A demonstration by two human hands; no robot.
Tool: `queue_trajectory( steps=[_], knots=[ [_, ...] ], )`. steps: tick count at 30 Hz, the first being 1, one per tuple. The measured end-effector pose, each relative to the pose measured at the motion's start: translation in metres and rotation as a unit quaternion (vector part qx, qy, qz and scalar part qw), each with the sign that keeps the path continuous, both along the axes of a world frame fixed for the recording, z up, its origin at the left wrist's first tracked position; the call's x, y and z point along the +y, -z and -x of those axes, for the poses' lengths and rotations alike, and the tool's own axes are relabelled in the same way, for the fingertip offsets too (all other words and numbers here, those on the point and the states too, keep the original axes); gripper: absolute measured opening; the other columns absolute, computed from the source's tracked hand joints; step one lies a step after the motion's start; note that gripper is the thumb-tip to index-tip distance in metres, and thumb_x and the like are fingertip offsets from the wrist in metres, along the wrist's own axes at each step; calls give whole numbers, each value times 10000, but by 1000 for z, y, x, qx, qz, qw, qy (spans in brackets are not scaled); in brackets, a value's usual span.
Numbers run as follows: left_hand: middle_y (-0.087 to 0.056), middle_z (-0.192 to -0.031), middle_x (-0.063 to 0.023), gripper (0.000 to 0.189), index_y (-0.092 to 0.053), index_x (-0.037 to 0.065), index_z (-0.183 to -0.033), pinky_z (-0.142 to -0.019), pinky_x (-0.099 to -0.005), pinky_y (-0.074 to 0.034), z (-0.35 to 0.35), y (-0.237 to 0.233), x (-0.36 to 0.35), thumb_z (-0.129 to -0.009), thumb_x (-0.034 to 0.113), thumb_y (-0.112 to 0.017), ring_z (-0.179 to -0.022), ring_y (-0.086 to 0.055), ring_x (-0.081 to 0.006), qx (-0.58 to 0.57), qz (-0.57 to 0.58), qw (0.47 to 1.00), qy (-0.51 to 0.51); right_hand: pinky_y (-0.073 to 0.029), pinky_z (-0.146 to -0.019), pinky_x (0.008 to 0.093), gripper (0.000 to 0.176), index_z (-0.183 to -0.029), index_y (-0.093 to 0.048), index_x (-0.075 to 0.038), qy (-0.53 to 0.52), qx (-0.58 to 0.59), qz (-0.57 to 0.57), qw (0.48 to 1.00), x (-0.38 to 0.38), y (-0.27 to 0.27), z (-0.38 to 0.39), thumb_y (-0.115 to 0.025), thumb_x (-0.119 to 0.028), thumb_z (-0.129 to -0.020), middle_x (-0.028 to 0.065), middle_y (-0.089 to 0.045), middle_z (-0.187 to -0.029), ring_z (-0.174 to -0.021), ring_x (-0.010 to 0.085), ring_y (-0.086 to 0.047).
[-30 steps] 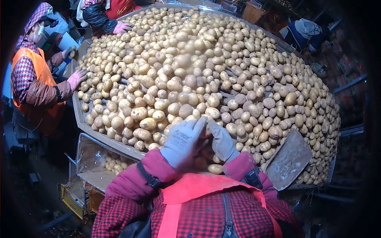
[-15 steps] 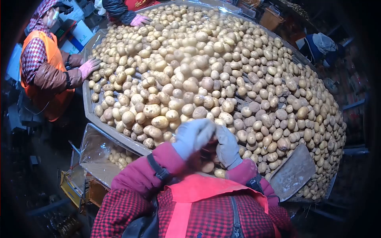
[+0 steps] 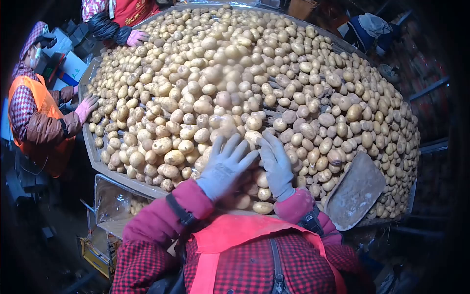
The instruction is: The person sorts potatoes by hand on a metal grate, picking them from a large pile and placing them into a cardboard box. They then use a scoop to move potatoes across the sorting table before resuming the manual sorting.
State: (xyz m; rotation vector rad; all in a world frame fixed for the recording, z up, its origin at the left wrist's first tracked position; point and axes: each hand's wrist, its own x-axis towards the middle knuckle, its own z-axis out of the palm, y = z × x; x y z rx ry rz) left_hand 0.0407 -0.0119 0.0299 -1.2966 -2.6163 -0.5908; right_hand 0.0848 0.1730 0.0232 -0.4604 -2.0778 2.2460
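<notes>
A broad heap of potatoes (image 3: 174, 157) spreads in front of me in the head view. My left hand (image 3: 224, 167), in a grey-blue glove, lies over the near potatoes with its fingers spread. Close to its right is my right hand (image 3: 277, 167), gloved alike, its fingers stretched forward and touching the heap. Neither hand has anything in its grip. Between my wrists and just below them, more potatoes (image 3: 263, 207) show near my apron.
The heap lies on a table with a raised rim (image 3: 128, 186). A flat grey scoop-like pan (image 3: 356, 191) rests on potatoes at right. A co-worker's pink glove (image 3: 87, 108) is at the left edge, another person's pink glove (image 3: 137, 37) at the back. A lined bin (image 3: 115, 203) stands at lower left.
My left hand has gone from curled beside the right hand to spread open, moving slightly left. My right hand's fingers have straightened. The view has shifted, so the heap appears further left.
</notes>
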Motion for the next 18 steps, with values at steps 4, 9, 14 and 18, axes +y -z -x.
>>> queue_trajectory(
  steps=[4,9,14,18],
  knots=[
    [-587,-1370,-91,639,-572,232,-1412,-1134,-732,-254,30,2,6,-790,259,-715,-1458,-414,-302,34,78,996,33,-496,-1040,297,454,-1494,-499,21,23,-39,6,999,22,23,-20,-568,-110,-1065,110,-626,-1374,-1243,160,-586],
    [-617,-1313,-54,342,-693,237,-1180,-1111,-682,-301,62,16,-12,-839,227,-694,-1435,-420,-351,126,66,989,-53,-561,-877,279,407,-1471,-534,-23,8,1,-13,1000,28,25,-34,-519,-194,-1102,108,-632,-1322,-1097,185,-653],
    [-590,-1370,-87,290,-720,222,-1099,-1108,-638,-318,73,18,-29,-811,244,-749,-1409,-444,-393,145,50,984,-95,-563,-866,264,395,-1461,-545,-23,1,10,-6,1000,29,32,-32,-515,-185,-1102,110,-646,-1316,-1097,182,-662],
    [-593,-1358,-108,278,-721,213,-1071,-1103,-607,-335,80,8,-31,-796,222,-751,-1402,-452,-399,147,30,983,-106,-562,-866,263,398,-1466,-539,-26,4,4,10,1000,31,33,-33,-518,-178,-1100,119,-645,-1331,-1114,185,-664]
  ],
)
